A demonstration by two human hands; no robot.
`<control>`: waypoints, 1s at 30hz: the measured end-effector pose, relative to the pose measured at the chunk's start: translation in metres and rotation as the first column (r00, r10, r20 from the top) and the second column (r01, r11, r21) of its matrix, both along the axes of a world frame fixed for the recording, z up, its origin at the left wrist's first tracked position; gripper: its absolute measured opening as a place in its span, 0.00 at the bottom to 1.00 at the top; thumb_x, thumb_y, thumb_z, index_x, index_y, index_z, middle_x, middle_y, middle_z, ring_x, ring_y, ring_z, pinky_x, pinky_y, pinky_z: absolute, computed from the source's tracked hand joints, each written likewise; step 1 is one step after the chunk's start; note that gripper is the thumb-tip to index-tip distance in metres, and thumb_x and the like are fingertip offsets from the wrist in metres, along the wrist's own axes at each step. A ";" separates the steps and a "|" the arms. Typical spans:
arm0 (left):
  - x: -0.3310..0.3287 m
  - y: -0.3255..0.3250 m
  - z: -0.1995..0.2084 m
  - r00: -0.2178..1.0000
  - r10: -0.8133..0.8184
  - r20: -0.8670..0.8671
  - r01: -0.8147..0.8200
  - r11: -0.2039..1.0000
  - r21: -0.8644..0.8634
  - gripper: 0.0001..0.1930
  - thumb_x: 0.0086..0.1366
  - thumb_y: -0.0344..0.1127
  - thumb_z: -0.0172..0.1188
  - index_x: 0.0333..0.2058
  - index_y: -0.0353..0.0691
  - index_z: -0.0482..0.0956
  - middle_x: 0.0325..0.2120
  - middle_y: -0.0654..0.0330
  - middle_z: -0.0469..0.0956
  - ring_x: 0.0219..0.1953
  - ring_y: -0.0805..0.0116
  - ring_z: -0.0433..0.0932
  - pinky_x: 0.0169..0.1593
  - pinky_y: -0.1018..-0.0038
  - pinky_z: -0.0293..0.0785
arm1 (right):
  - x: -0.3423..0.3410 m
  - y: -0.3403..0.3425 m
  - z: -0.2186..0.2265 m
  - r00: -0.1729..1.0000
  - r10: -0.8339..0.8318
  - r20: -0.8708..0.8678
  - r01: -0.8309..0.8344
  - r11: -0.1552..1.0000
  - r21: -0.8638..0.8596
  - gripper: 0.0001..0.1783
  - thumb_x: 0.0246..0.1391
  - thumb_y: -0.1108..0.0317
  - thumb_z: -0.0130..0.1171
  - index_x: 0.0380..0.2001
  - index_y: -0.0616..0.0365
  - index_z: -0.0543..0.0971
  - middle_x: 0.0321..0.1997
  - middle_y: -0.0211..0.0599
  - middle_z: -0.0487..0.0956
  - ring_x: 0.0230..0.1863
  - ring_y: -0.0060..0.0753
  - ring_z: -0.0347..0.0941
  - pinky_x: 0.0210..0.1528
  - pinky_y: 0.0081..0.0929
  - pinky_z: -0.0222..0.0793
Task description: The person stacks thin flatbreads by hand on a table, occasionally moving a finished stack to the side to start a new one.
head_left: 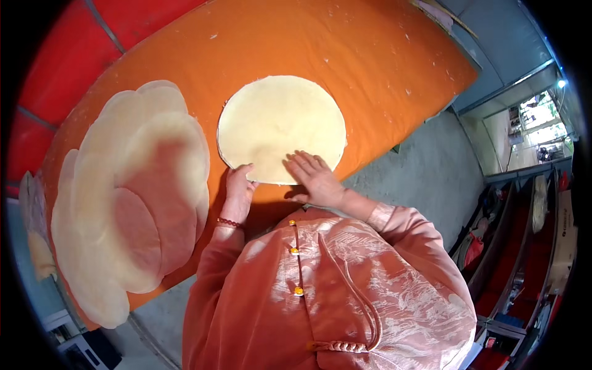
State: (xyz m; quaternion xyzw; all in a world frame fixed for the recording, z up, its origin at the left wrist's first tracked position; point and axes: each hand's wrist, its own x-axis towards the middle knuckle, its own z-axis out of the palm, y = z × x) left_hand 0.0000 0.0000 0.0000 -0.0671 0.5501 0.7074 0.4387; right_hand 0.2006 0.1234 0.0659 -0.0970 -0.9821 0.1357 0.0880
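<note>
One pale-yellow round (280,123) lies on the orange table cover (382,68), directly before the wearer. Of two hands, the left (237,188) pinches its near edge, while the right (316,179) lies spread on its near right part. Left, overlapping pale rounds (92,216) form one group, exact number indeterminable; one beaded bracelet (230,222) noted.

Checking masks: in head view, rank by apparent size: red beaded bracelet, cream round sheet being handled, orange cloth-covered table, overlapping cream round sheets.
1. Orange table
2. Overlapping sheets
3. Handled sheet
4. Beaded bracelet
</note>
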 end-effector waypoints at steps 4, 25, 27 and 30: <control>0.003 0.006 0.015 0.992 0.013 0.124 -0.024 0.996 0.084 0.08 0.57 0.27 0.55 0.37 0.40 0.74 0.39 0.59 0.75 0.41 0.59 0.76 0.47 0.57 0.73 | -0.035 -0.009 0.006 0.999 -0.013 -0.036 0.018 0.990 0.142 0.35 0.42 0.62 0.62 0.55 0.62 0.65 0.50 0.48 0.72 0.47 0.49 0.72 0.44 0.41 0.69; 0.016 -0.024 0.008 0.952 -0.008 0.306 -0.131 0.893 0.430 0.17 0.66 0.39 0.53 0.47 0.35 0.64 0.51 0.46 0.67 0.55 0.51 0.68 0.56 0.56 0.69 | -0.154 0.222 0.275 0.952 -0.302 0.056 0.288 0.816 -0.501 0.22 0.39 0.70 0.63 0.42 0.65 0.78 0.36 0.42 0.81 0.37 0.37 0.78 0.42 0.34 0.74; 0.018 -0.039 0.000 0.941 0.027 0.338 -0.172 0.897 0.406 0.14 0.66 0.37 0.52 0.45 0.36 0.66 0.49 0.46 0.69 0.54 0.51 0.69 0.57 0.57 0.69 | -0.128 0.204 0.265 0.889 -0.458 0.004 0.277 0.532 -0.800 0.16 0.46 0.72 0.62 0.40 0.67 0.78 0.37 0.42 0.81 0.39 0.36 0.78 0.43 0.35 0.75; 0.020 -0.035 0.000 0.935 0.020 0.355 -0.186 0.878 0.440 0.13 0.66 0.37 0.52 0.44 0.36 0.66 0.48 0.46 0.69 0.53 0.51 0.70 0.57 0.56 0.69 | -0.075 0.196 0.180 0.731 -0.681 0.042 0.208 0.163 -0.964 0.15 0.55 0.71 0.56 0.46 0.66 0.75 0.45 0.44 0.79 0.45 0.37 0.76 0.47 0.36 0.74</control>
